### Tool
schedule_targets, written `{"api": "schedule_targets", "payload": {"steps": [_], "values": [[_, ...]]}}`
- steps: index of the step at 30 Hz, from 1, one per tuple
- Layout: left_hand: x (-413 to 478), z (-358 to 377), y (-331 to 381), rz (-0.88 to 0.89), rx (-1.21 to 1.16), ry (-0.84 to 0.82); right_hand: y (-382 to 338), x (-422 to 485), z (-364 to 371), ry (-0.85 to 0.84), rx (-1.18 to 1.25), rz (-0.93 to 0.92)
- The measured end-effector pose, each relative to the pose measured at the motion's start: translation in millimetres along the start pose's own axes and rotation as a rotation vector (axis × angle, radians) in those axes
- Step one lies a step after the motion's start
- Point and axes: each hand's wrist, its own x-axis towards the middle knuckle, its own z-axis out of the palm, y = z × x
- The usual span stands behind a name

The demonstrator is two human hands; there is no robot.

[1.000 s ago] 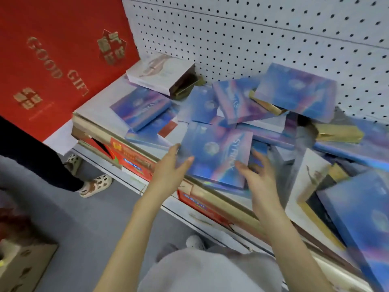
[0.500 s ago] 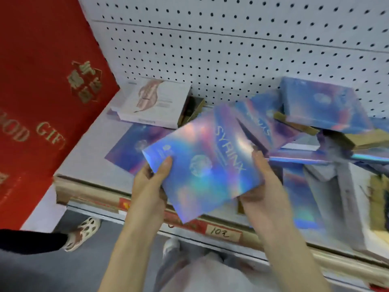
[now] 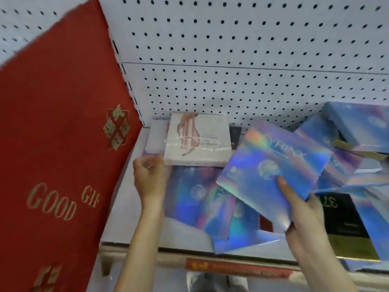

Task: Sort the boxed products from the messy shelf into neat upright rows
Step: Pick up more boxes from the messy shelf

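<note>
Holographic blue box (image 3: 273, 165): flat, square, glossy iridescent card; held tilted above shelf (image 3: 117, 207) centre, right hand (image 3: 303, 209) pinching near corner, thumb on face; white box (image 3: 196, 140): matte, pale figure print, lying flat at shelf back-left corner; left hand (image 3: 149, 178) loosely curled, holding nothing, just beside white box's front-left corner; more holographic boxes (image 3: 202, 199) strewn flat below. Step, judged: clearing left end; next calls for shifting white box, then standing held box upright against pegboard (image 3: 231, 81).
</note>
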Motion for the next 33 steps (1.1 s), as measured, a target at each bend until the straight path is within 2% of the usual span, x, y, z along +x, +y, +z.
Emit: {"api": "schedule_targets", "payload": {"steps": [1,4,6,10,13,15,16,17,19,20,21,22,24,26,27,29,30,31,33], "values": [[11.1,3.5,-0.6,-0.028,0.021,-0.071,-0.3,1.6,-1.0,0.009,0.003,0.001],[30.7,20.2,-7.4,-0.209,-0.208,-0.272,3.6,-0.7,-6.7,0.018,-0.014,0.020],[39.4,31.2,-12.1,-0.269,-0.244,-0.275,6.5,-6.2,-10.1,0.052,-0.053,0.033],[36.9,40.6,-8.8,-0.286,-0.209,-0.145,2.5,-16.4,-28.5,0.107,-0.039,0.087],[20.5,33.8,12.0,-0.168,-0.270,-0.076,-3.3,-17.8,-46.1,0.080,0.028,0.156],[7.6,24.0,36.4,-0.027,-0.365,-0.072,-10.5,-18.2,-55.5,-0.058,0.160,0.267],[-1.8,19.0,52.5,0.047,-0.387,-0.080,-13.0,-20.7,-59.9,-0.073,0.208,0.332],[-12.8,13.8,68.6,0.108,-0.394,-0.102,-21.1,-26.7,-63.1,-0.118,0.280,0.341],[-39.8,7.1,95.3,0.170,-0.385,-0.193,-42.3,-36.4,-87.4,-0.003,0.371,0.308],[-54.9,6.7,104.3,0.183,-0.371,-0.242,-46.4,-43.4,-98.8,-0.039,0.436,0.400],[-70.7,7.9,111.1,0.187,-0.365,-0.281,-52.6,-57.1,-104.5,-0.164,0.437,0.386],[-88.2,11.0,115.3,0.183,-0.373,-0.305,-67.2,-62.0,-123.9,-0.341,0.558,0.377],[-127.3,21.1,119.0,0.213,-0.336,-0.320,-77.3,-52.3,-174.1,-0.431,0.700,0.340],[-167.7,35.2,114.1,0.282,-0.193,-0.355,-92.1,-64.0,-222.5,-0.395,0.767,0.342],[-188.4,44.1,108.7,0.299,-0.116,-0.401,-97.1,-70.4,-243.3,-0.318,0.752,0.367],[-232.5,65.0,96.1,0.300,0.003,-0.523,-106.4,-86.7,-277.1,0.011,0.588,0.339],[-256.5,77.1,89.8,0.295,0.044,-0.595,-110.4,-86.2,-297.4,0.043,0.640,0.255],[-281.8,89.6,84.2,0.290,0.079,-0.671,-113.0,-98.0,-308.6,0.050,0.576,0.129],[-334.3,114.9,72.1,0.275,0.129,-0.809,-116.1,-117.8,-327.0,-0.032,0.513,0.031]]}}
